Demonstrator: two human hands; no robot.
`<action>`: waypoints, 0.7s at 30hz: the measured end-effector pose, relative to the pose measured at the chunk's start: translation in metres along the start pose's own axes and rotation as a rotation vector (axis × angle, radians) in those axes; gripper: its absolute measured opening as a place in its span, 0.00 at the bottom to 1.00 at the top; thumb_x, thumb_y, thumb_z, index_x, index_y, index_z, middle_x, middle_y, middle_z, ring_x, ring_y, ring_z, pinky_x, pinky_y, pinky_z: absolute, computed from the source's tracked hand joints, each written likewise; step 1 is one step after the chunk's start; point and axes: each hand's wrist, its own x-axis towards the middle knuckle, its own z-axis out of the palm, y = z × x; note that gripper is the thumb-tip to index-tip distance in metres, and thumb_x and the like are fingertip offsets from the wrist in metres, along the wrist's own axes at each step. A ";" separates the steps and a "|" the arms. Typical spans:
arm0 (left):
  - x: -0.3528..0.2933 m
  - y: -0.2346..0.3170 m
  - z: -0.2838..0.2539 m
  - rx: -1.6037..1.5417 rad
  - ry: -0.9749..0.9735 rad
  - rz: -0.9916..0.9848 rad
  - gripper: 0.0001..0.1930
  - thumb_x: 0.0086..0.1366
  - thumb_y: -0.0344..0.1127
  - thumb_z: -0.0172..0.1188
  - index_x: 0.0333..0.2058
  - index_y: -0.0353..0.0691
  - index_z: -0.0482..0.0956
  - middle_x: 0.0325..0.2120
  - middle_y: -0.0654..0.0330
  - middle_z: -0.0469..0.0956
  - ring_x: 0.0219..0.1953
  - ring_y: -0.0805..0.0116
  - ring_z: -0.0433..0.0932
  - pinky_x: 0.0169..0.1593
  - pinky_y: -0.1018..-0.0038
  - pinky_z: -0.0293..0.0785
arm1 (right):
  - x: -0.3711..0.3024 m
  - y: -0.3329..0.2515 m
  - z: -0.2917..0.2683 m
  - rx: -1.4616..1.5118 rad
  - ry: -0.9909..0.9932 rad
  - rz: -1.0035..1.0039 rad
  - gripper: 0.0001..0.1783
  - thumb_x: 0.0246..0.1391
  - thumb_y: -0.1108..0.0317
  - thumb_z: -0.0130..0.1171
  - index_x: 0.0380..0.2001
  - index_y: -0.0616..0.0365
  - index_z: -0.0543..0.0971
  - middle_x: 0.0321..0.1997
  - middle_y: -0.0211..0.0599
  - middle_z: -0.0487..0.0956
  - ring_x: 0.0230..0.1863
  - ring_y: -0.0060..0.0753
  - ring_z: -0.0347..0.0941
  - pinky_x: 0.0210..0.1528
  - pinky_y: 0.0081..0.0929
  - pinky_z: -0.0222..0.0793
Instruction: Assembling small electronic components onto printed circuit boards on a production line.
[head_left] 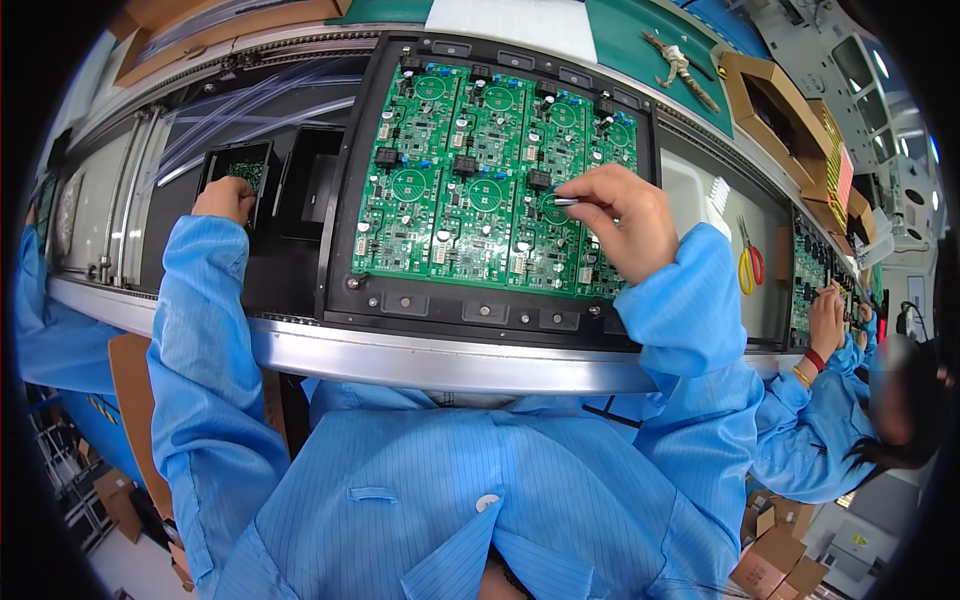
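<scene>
My right hand (pixel 632 215) is over the right part of a panel of green circuit boards (pixel 480 215). Its thumb and forefinger pinch a small cylindrical component (pixel 566 201), dark with a silvery side, just above a printed circle on one board. Black block-shaped parts and small capacitors stand on the boards, which lie in a black frame (pixel 420 312). At the left, my left hand (pixel 228 200) is closed at the near edge of a black bin (pixel 262 156) with small green parts inside. Its fingertips are hidden, so what they hold cannot be made out.
A second black bin (pixel 310 195) stands beside the first. Clear plastic tubes (pixel 250 112) lie behind them. To the right are red-and-yellow-handled scissors (pixel 750 265) and a white tray (pixel 683 195). Pliers (pixel 682 68) lie on a green mat. A co-worker (pixel 815 430) works at the far right.
</scene>
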 end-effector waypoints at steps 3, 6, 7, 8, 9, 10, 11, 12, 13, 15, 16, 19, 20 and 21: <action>0.002 -0.003 0.000 -0.008 -0.012 -0.015 0.06 0.52 0.32 0.59 0.30 0.46 0.82 0.26 0.57 0.80 0.31 0.53 0.78 0.38 0.64 0.74 | 0.002 -0.004 0.010 -0.157 0.030 -0.038 0.08 0.42 0.81 0.60 0.29 0.59 0.79 0.33 0.32 0.78 0.30 0.29 0.74 0.33 0.22 0.69; 0.002 -0.004 0.000 -0.017 -0.026 -0.025 0.06 0.52 0.32 0.59 0.30 0.46 0.81 0.26 0.58 0.80 0.31 0.54 0.78 0.38 0.65 0.74 | 0.002 -0.003 0.016 -0.316 0.062 -0.073 0.08 0.41 0.80 0.60 0.27 0.58 0.80 0.32 0.30 0.78 0.29 0.29 0.74 0.31 0.23 0.69; 0.001 -0.002 -0.001 -0.028 -0.014 -0.022 0.06 0.52 0.32 0.60 0.30 0.46 0.81 0.26 0.58 0.80 0.31 0.54 0.78 0.38 0.65 0.74 | 0.002 -0.002 0.017 -0.343 0.073 -0.096 0.08 0.41 0.79 0.61 0.28 0.58 0.80 0.31 0.30 0.78 0.28 0.30 0.74 0.31 0.24 0.69; 0.000 0.000 -0.003 -0.038 -0.003 -0.018 0.06 0.52 0.32 0.60 0.31 0.46 0.81 0.26 0.58 0.80 0.31 0.55 0.78 0.38 0.65 0.74 | 0.002 -0.002 0.019 -0.370 0.084 -0.119 0.08 0.41 0.79 0.61 0.28 0.57 0.80 0.30 0.30 0.78 0.28 0.31 0.74 0.31 0.24 0.69; -0.001 0.001 -0.004 -0.050 0.009 -0.015 0.06 0.52 0.32 0.60 0.31 0.46 0.81 0.26 0.58 0.80 0.31 0.55 0.78 0.38 0.65 0.74 | 0.003 -0.002 0.020 -0.397 0.096 -0.143 0.08 0.41 0.78 0.61 0.28 0.57 0.80 0.30 0.30 0.78 0.28 0.32 0.74 0.31 0.24 0.69; -0.002 0.001 -0.004 -0.061 0.021 -0.011 0.06 0.52 0.32 0.60 0.31 0.46 0.80 0.25 0.58 0.80 0.31 0.55 0.78 0.38 0.65 0.74 | 0.003 -0.002 0.021 -0.425 0.107 -0.167 0.08 0.41 0.78 0.62 0.28 0.57 0.80 0.29 0.30 0.78 0.27 0.33 0.74 0.31 0.25 0.69; -0.001 0.000 -0.003 -0.060 0.019 -0.013 0.06 0.52 0.32 0.60 0.31 0.46 0.80 0.25 0.58 0.80 0.31 0.55 0.78 0.38 0.65 0.74 | 0.003 -0.002 0.021 -0.423 0.105 -0.167 0.08 0.41 0.78 0.62 0.28 0.57 0.80 0.29 0.30 0.78 0.27 0.33 0.74 0.31 0.25 0.69; 0.000 -0.002 -0.001 -0.061 0.037 0.008 0.06 0.52 0.31 0.59 0.30 0.46 0.80 0.24 0.59 0.79 0.29 0.56 0.78 0.36 0.66 0.73 | 0.003 -0.003 0.020 -0.454 0.096 -0.170 0.08 0.40 0.77 0.61 0.29 0.56 0.80 0.30 0.30 0.78 0.28 0.33 0.74 0.32 0.24 0.69; 0.001 -0.004 0.001 -0.063 0.054 0.028 0.06 0.51 0.31 0.59 0.30 0.45 0.79 0.22 0.61 0.78 0.28 0.57 0.77 0.35 0.66 0.72 | 0.002 -0.003 0.020 -0.485 0.087 -0.173 0.09 0.40 0.77 0.61 0.29 0.55 0.80 0.31 0.29 0.78 0.28 0.32 0.74 0.32 0.24 0.70; 0.003 -0.007 0.004 -0.063 0.087 0.071 0.05 0.51 0.30 0.58 0.29 0.44 0.78 0.19 0.63 0.76 0.25 0.59 0.76 0.32 0.67 0.71 | 0.001 -0.002 0.019 -0.545 0.070 -0.177 0.10 0.40 0.77 0.61 0.30 0.54 0.80 0.32 0.29 0.78 0.30 0.32 0.74 0.33 0.24 0.70; 0.002 -0.007 0.004 -0.066 0.088 0.069 0.05 0.51 0.30 0.58 0.29 0.44 0.78 0.19 0.63 0.76 0.25 0.59 0.76 0.32 0.67 0.71 | 0.002 -0.004 0.019 -0.547 0.069 -0.180 0.10 0.40 0.77 0.61 0.30 0.54 0.80 0.32 0.29 0.78 0.30 0.32 0.74 0.33 0.24 0.70; -0.001 -0.005 0.005 -0.031 0.125 0.060 0.06 0.51 0.29 0.58 0.30 0.45 0.79 0.19 0.63 0.76 0.25 0.59 0.76 0.32 0.67 0.71 | 0.005 -0.011 0.018 -0.678 0.005 -0.227 0.10 0.40 0.76 0.59 0.30 0.53 0.79 0.32 0.28 0.77 0.33 0.32 0.73 0.34 0.25 0.70; -0.001 -0.005 0.005 -0.019 0.137 0.058 0.06 0.51 0.29 0.58 0.30 0.45 0.79 0.20 0.63 0.76 0.25 0.59 0.76 0.32 0.67 0.71 | 0.006 -0.013 0.018 -0.721 -0.017 -0.242 0.09 0.40 0.75 0.58 0.30 0.53 0.79 0.32 0.28 0.76 0.34 0.32 0.73 0.34 0.25 0.70; 0.000 -0.006 0.006 -0.016 0.137 0.060 0.06 0.51 0.29 0.58 0.30 0.45 0.79 0.20 0.63 0.76 0.25 0.59 0.76 0.32 0.67 0.71 | 0.007 -0.016 0.018 -0.719 -0.015 -0.239 0.09 0.40 0.75 0.58 0.30 0.53 0.79 0.32 0.28 0.76 0.34 0.32 0.73 0.34 0.25 0.70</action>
